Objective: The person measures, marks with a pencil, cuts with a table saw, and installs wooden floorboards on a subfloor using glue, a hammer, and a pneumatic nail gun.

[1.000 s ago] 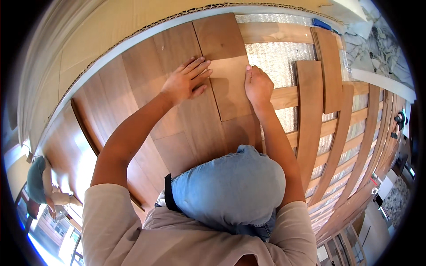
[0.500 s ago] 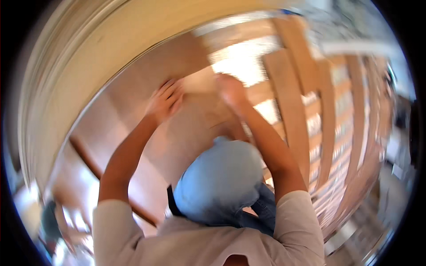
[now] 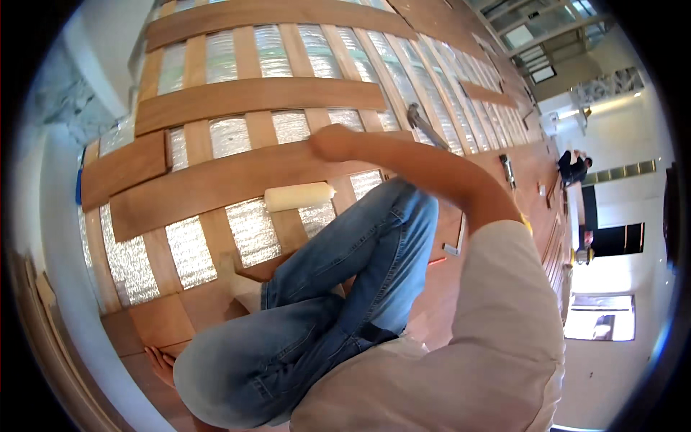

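My left hand [image 3: 162, 364] lies with its fingers stretched out on the laid brown floorboards, close to the wall; my knee hides part of it. A short floorboard piece [image 3: 161, 321] is just beyond those fingers. My right hand [image 3: 333, 142] is at the far edge of a long loose wooden plank [image 3: 237, 180] that lies across the battens. Blur hides how its fingers are bent. A hammer [image 3: 426, 128] rests to the right of that hand, beyond my forearm. On the near side of the plank lies a cream-coloured cylinder [image 3: 299, 196], a roll or tube.
Battens [image 3: 219, 240] run over shiny foil [image 3: 253, 230]. More loose planks [image 3: 259, 96] lie across them, with a shorter plank [image 3: 126, 171] at left. A white wall [image 3: 93, 288] curves along the left. Another person [image 3: 574, 167] crouches far right. A red pencil-like stick [image 3: 437, 261] lies beside my leg.
The view has swung right. My hands, earlier close together over the boards by the wall, are now far apart: the left stays at the boards, the right reaches out to the long plank.
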A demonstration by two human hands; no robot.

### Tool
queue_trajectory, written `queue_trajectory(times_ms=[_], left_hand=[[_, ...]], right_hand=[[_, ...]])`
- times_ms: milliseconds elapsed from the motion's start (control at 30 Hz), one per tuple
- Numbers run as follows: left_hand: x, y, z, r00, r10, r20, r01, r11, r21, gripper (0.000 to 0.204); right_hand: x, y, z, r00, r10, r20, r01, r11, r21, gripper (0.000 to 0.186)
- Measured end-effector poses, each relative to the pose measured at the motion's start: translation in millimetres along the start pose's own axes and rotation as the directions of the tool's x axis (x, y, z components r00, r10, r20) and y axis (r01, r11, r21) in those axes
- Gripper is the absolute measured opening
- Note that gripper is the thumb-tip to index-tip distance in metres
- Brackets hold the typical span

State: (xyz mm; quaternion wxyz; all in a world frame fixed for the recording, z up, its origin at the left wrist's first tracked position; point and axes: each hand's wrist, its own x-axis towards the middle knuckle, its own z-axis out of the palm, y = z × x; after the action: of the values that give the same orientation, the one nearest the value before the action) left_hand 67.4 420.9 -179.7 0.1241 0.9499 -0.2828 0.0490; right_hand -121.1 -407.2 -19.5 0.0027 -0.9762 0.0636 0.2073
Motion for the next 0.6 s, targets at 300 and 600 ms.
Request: queue_trajectory(times_ms=[300,600], left_hand=[[6,38,-12,0.989,-0.139,0.056,0.120,0.961,0.249,0.046],[28,32,-7,0.956,-0.180,0.232,0.063,0.897,0.437,0.047]], right_hand=[[-224,272,192,0.581,0.813,-0.036,-0.792,0.575,0.206,0.040],[-322,447,303,0.592,0.775,-0.219,-0.805,0.578,-0.133,0.102]])
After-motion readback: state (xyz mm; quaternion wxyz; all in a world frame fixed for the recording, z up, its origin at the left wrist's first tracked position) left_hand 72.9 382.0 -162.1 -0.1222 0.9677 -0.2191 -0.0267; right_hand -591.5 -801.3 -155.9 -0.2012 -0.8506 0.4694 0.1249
